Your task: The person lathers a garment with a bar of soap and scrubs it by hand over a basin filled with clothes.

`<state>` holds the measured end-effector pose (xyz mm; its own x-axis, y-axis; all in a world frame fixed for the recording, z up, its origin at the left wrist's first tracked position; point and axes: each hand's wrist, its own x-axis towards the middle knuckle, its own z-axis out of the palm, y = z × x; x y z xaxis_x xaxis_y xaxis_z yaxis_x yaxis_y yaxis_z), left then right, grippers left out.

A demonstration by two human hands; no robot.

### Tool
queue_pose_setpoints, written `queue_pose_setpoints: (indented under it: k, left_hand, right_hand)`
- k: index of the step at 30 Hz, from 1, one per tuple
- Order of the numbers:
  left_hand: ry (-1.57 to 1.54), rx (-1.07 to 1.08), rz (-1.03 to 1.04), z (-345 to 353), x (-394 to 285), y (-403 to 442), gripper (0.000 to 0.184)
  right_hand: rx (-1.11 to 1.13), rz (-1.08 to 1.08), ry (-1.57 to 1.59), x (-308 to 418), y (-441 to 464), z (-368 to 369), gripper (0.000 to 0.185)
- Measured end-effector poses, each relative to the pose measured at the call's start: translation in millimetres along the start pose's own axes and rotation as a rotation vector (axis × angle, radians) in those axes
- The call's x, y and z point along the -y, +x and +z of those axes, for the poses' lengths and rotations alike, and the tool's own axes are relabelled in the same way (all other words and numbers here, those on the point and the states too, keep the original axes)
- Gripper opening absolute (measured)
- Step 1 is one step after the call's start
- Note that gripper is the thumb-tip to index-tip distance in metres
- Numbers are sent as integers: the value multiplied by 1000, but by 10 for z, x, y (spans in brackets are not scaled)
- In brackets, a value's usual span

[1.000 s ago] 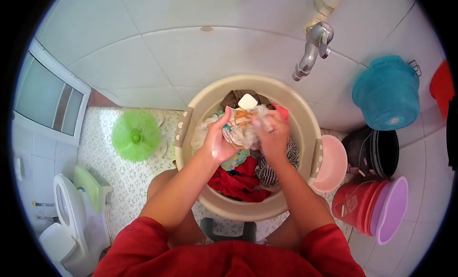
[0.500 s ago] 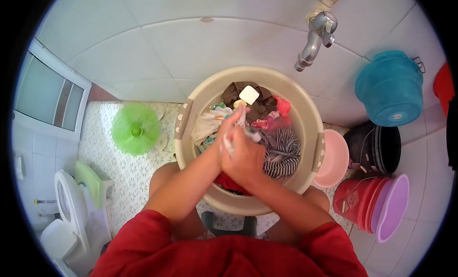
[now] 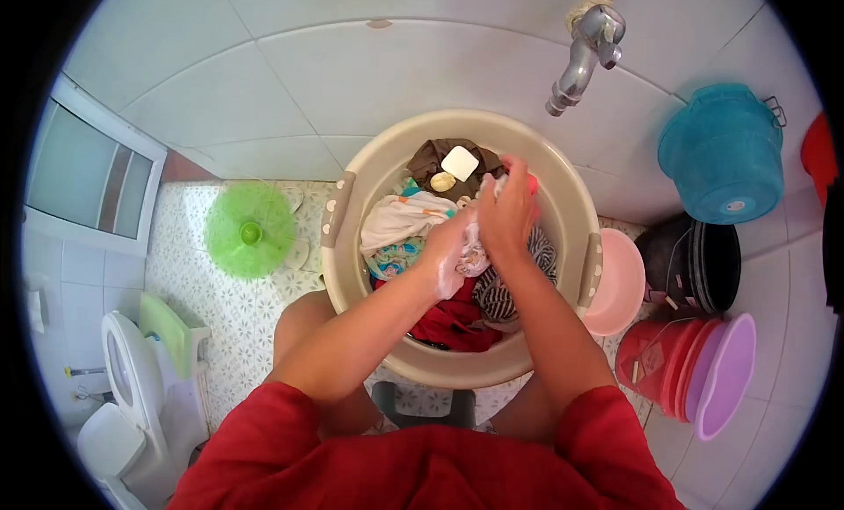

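A beige tub (image 3: pixel 352 273) holds several wet clothes. My left hand (image 3: pixel 447 251), with suds on it, is closed on a soapy whitish cloth (image 3: pixel 472 253) over the middle of the tub. Against the cloth's other side, my right hand (image 3: pixel 507 213) is closed on it too, its fingers pointing up and away. A white soap bar (image 3: pixel 460 163) and a small yellowish piece (image 3: pixel 442 181) lie on a brown cloth (image 3: pixel 428 158). White cloth (image 3: pixel 400 222) lies left of my hands, red cloth (image 3: pixel 457 327) below them, and striped cloth (image 3: pixel 495 300) at the lower right.
A metal tap (image 3: pixel 580 66) juts from the wall above the tub. At the right are a pink basin (image 3: pixel 615 286), a teal bucket (image 3: pixel 725 163), a black bucket (image 3: pixel 694 264) and red buckets (image 3: pixel 651 360). A green object (image 3: pixel 251 233) and a toilet (image 3: pixel 132 369) are at the left.
The hands were apart around the cloth, then pressed together farther left. Now my right hand has moved right and up, and whitish cloth shows between the hands. The view has shifted slightly.
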<state>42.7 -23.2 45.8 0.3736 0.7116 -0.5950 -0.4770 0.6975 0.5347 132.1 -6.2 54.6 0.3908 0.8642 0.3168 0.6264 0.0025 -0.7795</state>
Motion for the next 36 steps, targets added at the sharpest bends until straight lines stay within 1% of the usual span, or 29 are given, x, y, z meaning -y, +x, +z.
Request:
queue_pose_setpoints:
  k: [1, 2, 4, 5, 6, 8, 9, 10, 12, 13, 15, 16, 18, 19, 20, 22, 23, 24, 25, 26, 28, 29, 30, 32, 33, 34, 36]
  left_hand:
    - [-44, -19, -38, 53, -46, -48, 26]
    - [-42, -21, -38, -54, -59, 44, 26]
    - [20, 459, 200, -448, -67, 385, 27]
    - [-474, 1009, 53, -448, -120, 383, 30]
    - [-457, 1010, 62, -431, -154, 349, 30]
    - [-307, 366, 27, -208, -57, 172, 32]
    - [-131, -31, 85, 89, -71, -116, 35]
    - [-47, 26, 40, 22, -30, -93, 34]
    - [-173, 210, 18, -29, -63, -76, 37]
    - [-160, 223, 33, -27, -131, -67, 37]
    - [-273, 280, -2, 12, -355, -120, 37]
    - [-268, 288, 10, -19, -422, -136, 37]
    - [-248, 353, 21, -149, -484, -99, 36]
    - [-213, 303, 63, -200, -490, -73, 34]
    - [-220, 304, 64, -216, -473, -85, 34]
    - [-260, 193, 73, -231, -417, -87, 40]
    - [-264, 198, 61, -243, -400, -53, 40]
    - [-322, 161, 57, -273, -385, -11, 32]
    - [-384, 123, 54, -319, -371, 39, 26]
    - [-399, 117, 39, -484, -319, 207, 26]
    - [-330, 555, -22, -887, -232, 619, 23]
    - [-432, 440, -59, -647, -230, 392, 22]
    - [15, 336, 332, -711, -50, 642, 24]
    - [-142, -3, 41, -78, -125, 21, 29]
    - [-153, 0, 93, 31, -139, -66, 33]
    - [-154, -4, 92, 7, -163, -44, 33]
    - [-161, -55, 54, -99, -278, 49, 32]
  right_hand:
    - [-50, 42, 23, 9, -18, 21, 29]
    - [-21, 49, 21, 129, -131, 44, 30]
    - [75, -31, 22, 393, -380, 74, 31]
    - [129, -99, 49, 470, -453, 75, 31]
    - [109, -125, 57, 455, -378, 101, 32]
    - [0, -143, 39, 265, -192, 142, 33]
    - [-63, -128, 36, 127, -90, 148, 34]
    - [-120, -118, -12, -72, 15, 153, 35]
    - [73, 171, 133, -2, 66, -10, 39]
    - [58, 156, 144, -43, 82, 9, 39]
    - [156, 398, 204, -108, 78, 97, 39]
    - [151, 384, 210, -101, 66, 33, 39]
    - [751, 833, 845, 11, 22, -204, 39]
    - [719, 816, 922, -75, -15, -174, 36]
    - [722, 816, 914, -196, -31, -87, 36]
    - [292, 253, 515, -422, -49, 53, 25]
    - [79, 12, 53, -373, -38, 27, 17]
    - [75, 21, 39, -253, -69, -33, 17]
    - [146, -84, 67, -97, -120, -85, 16]
    - [232, -185, 96, 62, -216, -109, 17]
    - [259, -554, 134, 350, -503, -26, 19]
    - [162, -641, 105, 423, -540, -36, 12]
    - [167, -632, 104, 278, -491, 39, 12]
    - [116, -486, -379, -163, -198, 211, 14]
    - [95, -180, -193, -91, -67, 127, 15]
    - [100, -178, -192, -21, -98, 118, 15]
    - [194, -323, -333, 160, -296, 169, 15]
